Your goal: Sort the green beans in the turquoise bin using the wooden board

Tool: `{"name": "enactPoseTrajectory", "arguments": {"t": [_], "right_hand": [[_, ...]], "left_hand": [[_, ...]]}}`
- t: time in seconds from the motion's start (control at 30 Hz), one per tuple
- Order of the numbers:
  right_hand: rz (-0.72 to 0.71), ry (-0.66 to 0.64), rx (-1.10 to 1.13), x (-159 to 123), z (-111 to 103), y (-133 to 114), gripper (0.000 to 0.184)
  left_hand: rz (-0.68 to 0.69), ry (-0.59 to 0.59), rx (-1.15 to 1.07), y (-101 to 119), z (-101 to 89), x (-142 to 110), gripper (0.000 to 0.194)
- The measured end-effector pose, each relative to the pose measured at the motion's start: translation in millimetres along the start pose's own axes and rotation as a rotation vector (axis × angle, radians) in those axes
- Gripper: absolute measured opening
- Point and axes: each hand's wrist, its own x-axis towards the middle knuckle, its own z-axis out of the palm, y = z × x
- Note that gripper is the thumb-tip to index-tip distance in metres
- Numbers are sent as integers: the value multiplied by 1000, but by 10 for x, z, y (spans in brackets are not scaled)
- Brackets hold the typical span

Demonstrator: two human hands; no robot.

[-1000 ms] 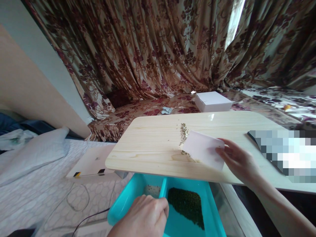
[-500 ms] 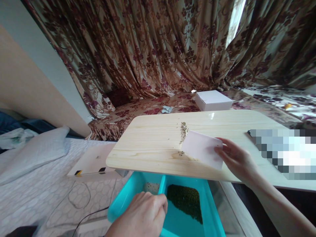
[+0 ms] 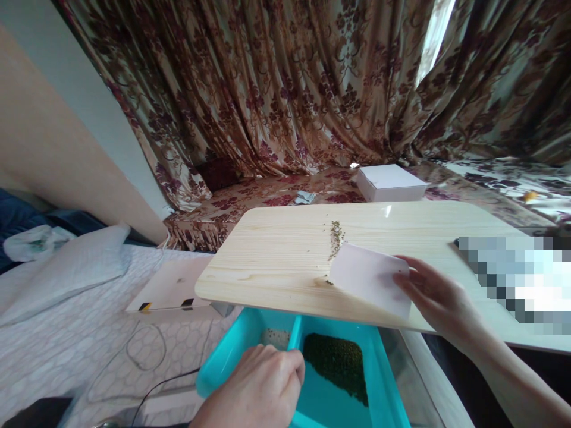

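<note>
In the head view, a pale wood-grained tabletop with rounded corners (image 3: 263,249) spans the middle. On it, the right hand (image 3: 430,294) pinches the right end of a stiff white rectangular card (image 3: 368,278) between thumb and fingers, the card slanting over the tabletop's nearer half. A loose streak of small greenish-brown grains (image 3: 335,232) lies on the tabletop beyond the card's far left corner.

Compared with the earlier pictures, the card has slipped slightly toward the tabletop's near edge, and the small cluster of grains (image 3: 329,280) at its left end looks thinner; the longer streak remains scattered on the wood.

Below the tabletop's near edge sits a turquoise plastic two-part tray (image 3: 223,362), its right compartment holding a mass of dark green grains (image 3: 336,365). The left hand (image 3: 267,374) is over the tray, fingers curled in; whether they grip anything cannot be told.
</note>
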Motion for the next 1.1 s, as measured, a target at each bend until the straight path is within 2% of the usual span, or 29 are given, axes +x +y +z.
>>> {"name": "enactPoseTrajectory", "arguments": {"t": [0.17, 0.33, 0.47, 0.7, 0.87, 1.0, 1.03, 1.1], "right_hand": [[-26, -16, -53, 3, -5, -14, 61], [-39, 11, -66, 138, 113, -106, 58], [-36, -19, -49, 152, 194, -94, 60], [-18, -94, -1, 40, 268, -193, 59], [5, -192, 6, -156, 313, -276, 63], [48, -282, -21, -317, 220, -301, 65], [43, -260, -50, -330, 165, -306, 66], [-20, -94, -150, -309, 23, -309, 67]], "left_hand": [[21, 19, -10, -29, 6, 7, 36], [3, 17, -17, -56, 10, -7, 37], [-4, 32, -9, -71, -2, -32, 38], [-27, 42, -28, -88, -40, -47, 36], [-26, 46, -18, -123, -37, -76, 37], [-22, 52, -14, -129, -29, -77, 36], [-27, 49, -10, -121, -27, -72, 36], [-28, 37, 4, -94, -21, -53, 37]]}}
